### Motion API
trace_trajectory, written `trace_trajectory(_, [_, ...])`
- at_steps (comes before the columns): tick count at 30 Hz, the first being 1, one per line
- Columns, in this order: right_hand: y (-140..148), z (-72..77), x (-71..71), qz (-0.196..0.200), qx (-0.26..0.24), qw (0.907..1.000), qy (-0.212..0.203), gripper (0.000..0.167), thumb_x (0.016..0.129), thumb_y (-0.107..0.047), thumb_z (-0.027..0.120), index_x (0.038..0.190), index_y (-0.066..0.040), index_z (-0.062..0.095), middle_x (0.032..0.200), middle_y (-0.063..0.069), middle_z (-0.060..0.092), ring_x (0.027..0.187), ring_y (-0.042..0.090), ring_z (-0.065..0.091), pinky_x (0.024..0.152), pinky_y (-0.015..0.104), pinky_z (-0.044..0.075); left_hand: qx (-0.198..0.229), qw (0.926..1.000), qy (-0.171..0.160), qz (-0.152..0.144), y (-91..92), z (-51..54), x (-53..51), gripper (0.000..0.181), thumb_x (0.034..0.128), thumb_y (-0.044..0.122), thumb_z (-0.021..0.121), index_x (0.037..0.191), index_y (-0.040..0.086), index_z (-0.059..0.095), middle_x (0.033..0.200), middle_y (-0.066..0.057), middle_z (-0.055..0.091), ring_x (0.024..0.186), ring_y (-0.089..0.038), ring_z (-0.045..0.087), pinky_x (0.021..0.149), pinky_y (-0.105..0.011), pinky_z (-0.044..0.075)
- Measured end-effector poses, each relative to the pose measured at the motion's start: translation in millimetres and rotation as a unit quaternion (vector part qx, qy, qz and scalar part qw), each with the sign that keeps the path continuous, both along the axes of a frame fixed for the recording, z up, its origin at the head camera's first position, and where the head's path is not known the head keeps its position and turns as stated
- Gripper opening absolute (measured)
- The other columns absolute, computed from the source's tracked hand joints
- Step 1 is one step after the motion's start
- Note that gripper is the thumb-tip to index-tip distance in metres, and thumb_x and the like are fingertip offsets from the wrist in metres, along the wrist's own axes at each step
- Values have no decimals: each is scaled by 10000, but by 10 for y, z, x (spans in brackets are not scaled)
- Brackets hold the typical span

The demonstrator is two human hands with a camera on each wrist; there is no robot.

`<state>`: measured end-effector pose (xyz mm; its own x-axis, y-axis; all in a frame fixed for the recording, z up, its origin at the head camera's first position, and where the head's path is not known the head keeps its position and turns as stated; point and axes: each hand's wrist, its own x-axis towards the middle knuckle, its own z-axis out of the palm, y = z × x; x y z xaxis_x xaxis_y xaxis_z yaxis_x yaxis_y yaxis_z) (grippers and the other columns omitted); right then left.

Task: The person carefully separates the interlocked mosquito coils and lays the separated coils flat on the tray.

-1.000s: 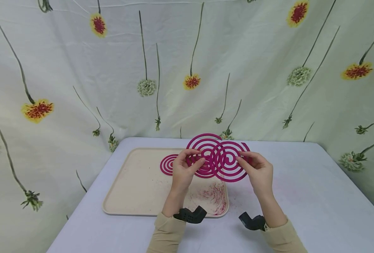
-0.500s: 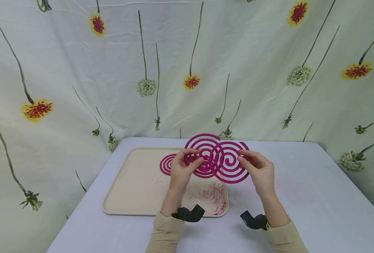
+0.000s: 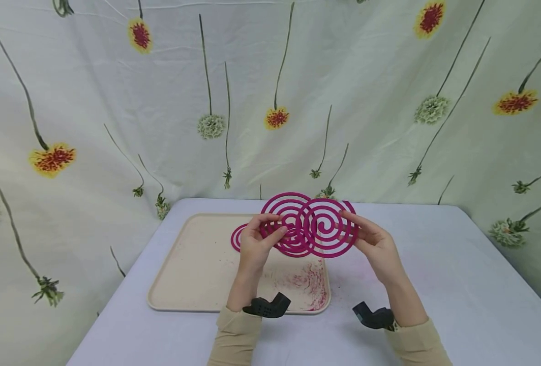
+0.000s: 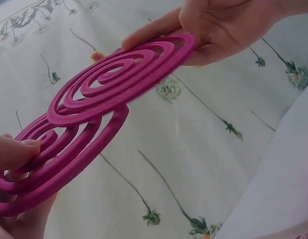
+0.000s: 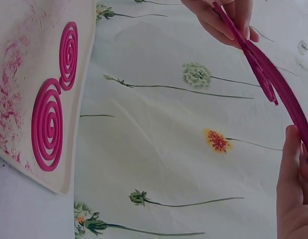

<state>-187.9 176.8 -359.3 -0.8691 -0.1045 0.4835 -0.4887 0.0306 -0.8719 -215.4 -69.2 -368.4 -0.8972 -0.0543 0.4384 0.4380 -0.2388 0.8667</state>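
Observation:
Two magenta mosquito coils are held up above the tray, overlapping, the right-hand coil (image 4: pixel 139 89) in front of the left-hand coil (image 4: pixel 86 159). My left hand (image 3: pixel 252 249) pinches the left-hand coil near its centre, thumb on the near face. My right hand (image 3: pixel 380 251) holds the other coil by its right side, with fingers partly behind it. Both coils look tilted in the left wrist view. Whether they are still joined where they overlap I cannot tell. Two more coils, a smaller-looking one (image 5: pixel 69 55) and a nearer one (image 5: pixel 51 124), lie on the tray.
The beige tray (image 3: pixel 188 284) stands on a white-covered table (image 3: pixel 435 284), its right part smeared with magenta crumbs (image 3: pixel 311 284). A flower-printed cloth (image 3: pixel 371 76) hangs behind the table. Each wrist wears a black camera mount (image 3: pixel 270 306).
Both held coils have shifted left and the right-hand one has risen slightly. My right hand has changed its hold, its thumb sliding from the coil's middle towards its right edge.

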Motion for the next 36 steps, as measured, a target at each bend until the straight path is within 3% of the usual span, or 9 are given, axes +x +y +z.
trace_trajectory(4, [44,24,18,-85,397,9988,270,409,900,16,582,1304,25,519,1245,-9,577,1064,94,595,830,241,511,-50,10000,-78,25,-18,2,0,278,827,16,696,1084,-35,604,1082,-109,594,984,-241,554,824,-308,532])
trace_trajectory(8, [70,26,17,-602,651,9925,836,336,896,48,569,1232,45,575,1146,-106,619,944,48,624,778,198,523,-48,9999,-100,34,-47,5,-3,292,821,33,707,1086,-35,604,1093,-127,593,1040,-320,540,846,-333,522])
trace_trajectory(13, [67,12,-5,-1517,655,9719,1677,186,824,139,609,987,75,674,760,-68,631,652,39,556,610,140,467,-36,9999,-120,23,-75,2,-7,316,815,49,719,1098,-31,601,1110,-133,597,1072,-344,540,850,-338,519])
trace_trajectory(16, [69,2,-29,-1694,520,9657,1898,135,776,186,631,873,103,676,776,-37,572,720,69,506,607,144,442,-26,9999,-114,-2,-80,4,-5,321,816,52,719,1104,-27,602,1114,-129,605,1080,-342,547,856,-342,515])
trace_trajectory(19, [67,-7,-45,-1491,181,9734,1730,126,781,199,616,878,136,666,878,-43,586,772,68,570,673,137,499,-30,10000,-81,-44,-84,4,-5,302,820,23,705,1098,-38,604,1093,-112,618,1075,-337,552,855,-340,514])
trace_trajectory(22, [56,-11,-43,-1433,-38,9796,1409,162,811,157,616,968,143,657,920,-80,655,730,71,647,658,186,540,-70,9999,-31,-94,-89,4,-10,279,827,-20,680,1091,-58,600,1065,-84,623,1057,-317,557,848,-332,517])
trace_trajectory(29, [25,-17,-42,-1573,-169,9823,1001,430,797,90,680,1211,34,583,891,-96,684,684,88,674,612,228,553,-253,9995,-11,-177,-107,-2,-11,277,829,-43,665,1098,-57,600,1062,-76,610,1021,-242,571,838,-316,522])
trace_trajectory(36, [72,-44,-56,-880,68,9953,403,308,843,33,657,1142,56,590,1027,-71,645,742,118,686,667,266,560,-429,9987,-37,-271,-130,-6,-19,297,823,5,693,1104,-42,608,1086,-113,601,1025,-285,565,842,-332,523])
